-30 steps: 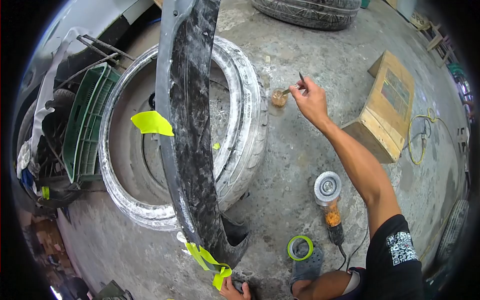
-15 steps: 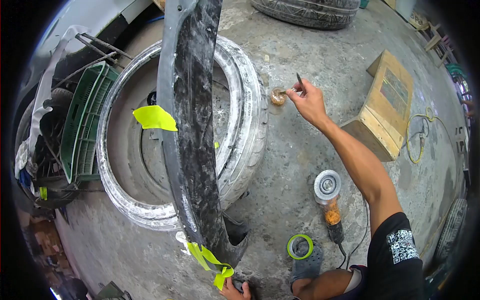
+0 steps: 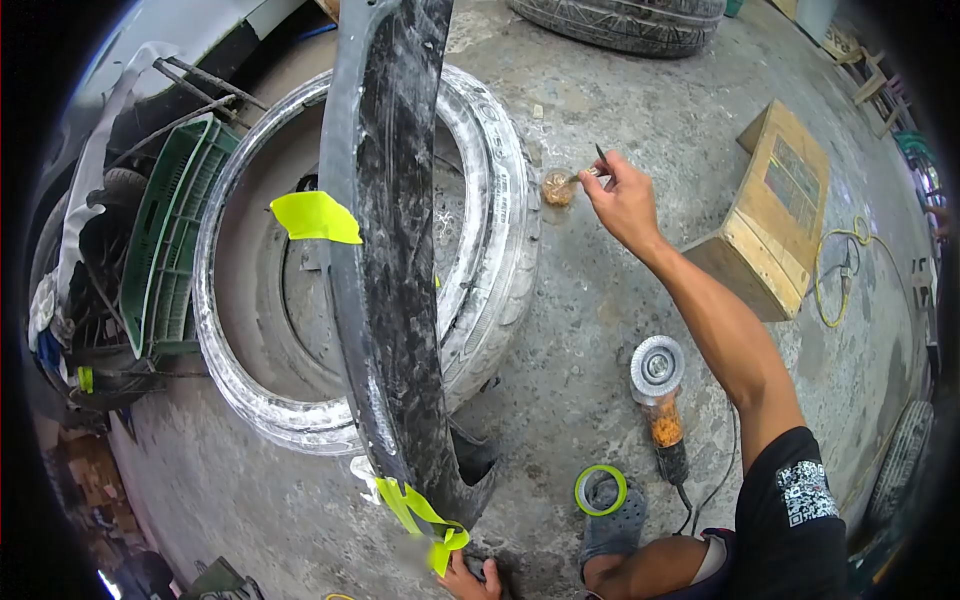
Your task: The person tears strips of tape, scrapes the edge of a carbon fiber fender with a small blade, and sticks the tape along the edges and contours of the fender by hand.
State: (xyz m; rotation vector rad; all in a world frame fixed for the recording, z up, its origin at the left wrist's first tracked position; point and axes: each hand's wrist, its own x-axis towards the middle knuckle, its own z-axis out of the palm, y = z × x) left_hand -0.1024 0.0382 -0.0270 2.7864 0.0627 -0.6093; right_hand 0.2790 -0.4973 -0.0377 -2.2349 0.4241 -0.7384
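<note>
My right hand (image 3: 622, 203) is closed on a small thin brush (image 3: 601, 153), its dark handle end pointing up. The brush's other end reaches to a small clear cup (image 3: 558, 187) with brownish contents on the floor. At the bottom, my left hand (image 3: 470, 578) grips the near end of a long, scuffed black bumper piece (image 3: 395, 250); its fingers are partly hidden. Beside that hand, loose strips of yellow-green tape (image 3: 418, 510) hang from this end. Another tape piece (image 3: 315, 217) sticks out from the bumper's left edge. The bumper lies across a whitened tire (image 3: 497, 215).
An angle grinder (image 3: 660, 400) lies on the floor right of the tire. A green tape roll (image 3: 600, 490) sits by my shoe (image 3: 617, 525). A wooden box (image 3: 765, 220) stands at right, a green crate (image 3: 175, 245) at left, another tire (image 3: 630, 22) at the back.
The brush's lower end has drawn slightly right, away from the cup's middle, with my right hand. My left hand stays at the bumper's near end. The view has shifted a little.
</note>
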